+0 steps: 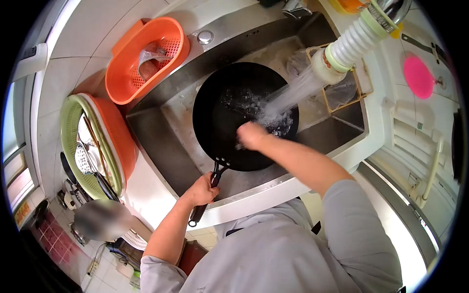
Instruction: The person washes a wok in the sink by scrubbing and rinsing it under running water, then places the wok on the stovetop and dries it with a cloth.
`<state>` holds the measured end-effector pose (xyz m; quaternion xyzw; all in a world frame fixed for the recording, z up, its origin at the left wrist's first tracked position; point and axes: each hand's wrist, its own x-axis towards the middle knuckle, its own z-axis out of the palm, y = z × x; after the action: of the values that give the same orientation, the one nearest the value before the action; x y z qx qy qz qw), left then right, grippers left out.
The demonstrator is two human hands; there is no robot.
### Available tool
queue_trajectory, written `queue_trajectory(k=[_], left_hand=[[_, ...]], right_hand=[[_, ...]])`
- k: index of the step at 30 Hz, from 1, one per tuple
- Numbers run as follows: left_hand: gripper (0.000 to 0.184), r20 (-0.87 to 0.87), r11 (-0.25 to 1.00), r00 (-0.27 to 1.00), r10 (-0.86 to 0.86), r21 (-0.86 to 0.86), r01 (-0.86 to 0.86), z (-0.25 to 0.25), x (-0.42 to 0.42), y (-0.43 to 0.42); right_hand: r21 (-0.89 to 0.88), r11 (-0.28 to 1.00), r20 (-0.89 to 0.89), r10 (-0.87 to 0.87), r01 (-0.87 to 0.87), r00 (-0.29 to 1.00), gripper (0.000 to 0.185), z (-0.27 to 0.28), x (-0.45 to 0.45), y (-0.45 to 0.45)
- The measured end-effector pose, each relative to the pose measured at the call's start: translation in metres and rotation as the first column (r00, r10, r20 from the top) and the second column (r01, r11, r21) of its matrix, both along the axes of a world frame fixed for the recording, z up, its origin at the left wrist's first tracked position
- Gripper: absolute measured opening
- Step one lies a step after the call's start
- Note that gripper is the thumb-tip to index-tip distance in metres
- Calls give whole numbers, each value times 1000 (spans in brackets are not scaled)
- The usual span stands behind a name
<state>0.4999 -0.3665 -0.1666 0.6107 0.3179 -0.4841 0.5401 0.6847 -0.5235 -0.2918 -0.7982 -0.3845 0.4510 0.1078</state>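
Note:
A black frying pan (215, 117) lies tilted in the steel sink (178, 161), its handle pointing toward me over the front edge. My left hand (201, 190) is wrapped around that handle. Inside the pan is my right hand (251, 136), close to the pan's surface with its fingers curled in; it is slightly blurred, and whatever it may hold is hidden. Water streams from a white ribbed faucet hose (349, 46) into the pan, splashing just beyond my right hand.
An orange strainer basket (115, 80) with a scrubber inside hangs at the sink's back left corner. Stacked green and orange baskets (124, 141) with utensils stand left of the sink. A yellow-framed rack (365, 94) sits at the sink's right. A pink round item (418, 76) hangs on the wall.

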Motion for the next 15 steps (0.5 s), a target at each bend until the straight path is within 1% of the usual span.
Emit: queue_trajectory(k=[1,3,4,5,7,10,11,13,15], left_hand=[[18,3,1000,1000,1,9,-1,-2,-1,0],[18,4,1000,1000,-7,18,7,-2,-4,-1],[18,10,1000,1000,-13,21,13,0,-2,0],[18,19,1000,1000,-12,27,11,2,-1,1],[18,5,1000,1000,-1,14,1,2,-1,2],[18,-2,1000,1000,0,6,0,1,2,1],[18,-10,1000,1000,4,9,-4,1,1,2],[17,-5,1000,1000,-12,24,12,3,2,3],[17,-9,1000,1000,-16,24,17,3,0,3]], right_hand=[[82,997,-19,12,-10,1000,18,-4,-14,10],[25,997,-83,-69,71,994,18,-6,-14,13],[-26,996,-65,-84,83,994,18,2,-1,10],[-62,992,-25,-110,109,994,18,-9,10,3],[-97,976,42,-191,194,981,19,4,35,-10],[-106,980,16,-166,167,986,20,-1,25,-3],[-86,992,-28,-94,91,995,19,3,10,8],[36,993,-58,-110,113,992,19,7,-18,25],[-44,988,-107,-152,149,982,19,0,-13,23]])
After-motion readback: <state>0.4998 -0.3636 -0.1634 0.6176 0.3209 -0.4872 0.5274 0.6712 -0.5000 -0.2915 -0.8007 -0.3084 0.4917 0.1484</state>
